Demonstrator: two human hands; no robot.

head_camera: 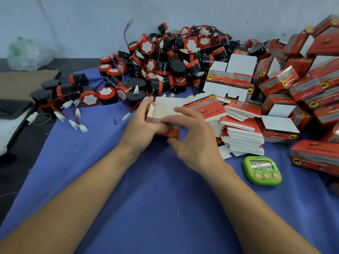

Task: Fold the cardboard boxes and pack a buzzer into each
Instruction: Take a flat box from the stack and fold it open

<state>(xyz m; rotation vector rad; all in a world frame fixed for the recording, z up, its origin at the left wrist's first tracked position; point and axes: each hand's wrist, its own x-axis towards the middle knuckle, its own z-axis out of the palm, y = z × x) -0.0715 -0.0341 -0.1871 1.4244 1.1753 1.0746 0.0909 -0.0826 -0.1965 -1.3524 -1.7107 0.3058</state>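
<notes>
A small red and white cardboard box (166,109), partly folded with its white flaps open upward, is held above the blue cloth at the middle. My left hand (142,123) grips its left side. My right hand (192,136) grips its right side, fingers curled over the top and thumb under the red face. A big heap of black and red buzzers (165,61) with red wires and white plugs lies behind. Flat unfolded boxes (242,132) are stacked just right of my hands. One flat box (229,77) stands opened out behind the stack.
Closed red boxes (297,85) pile up along the right side. A green timer (262,170) sits on the blue cloth (146,198) to the right front. Loose buzzers (88,98) and plugs spread to the left. A plastic bag (27,54) lies at the far left.
</notes>
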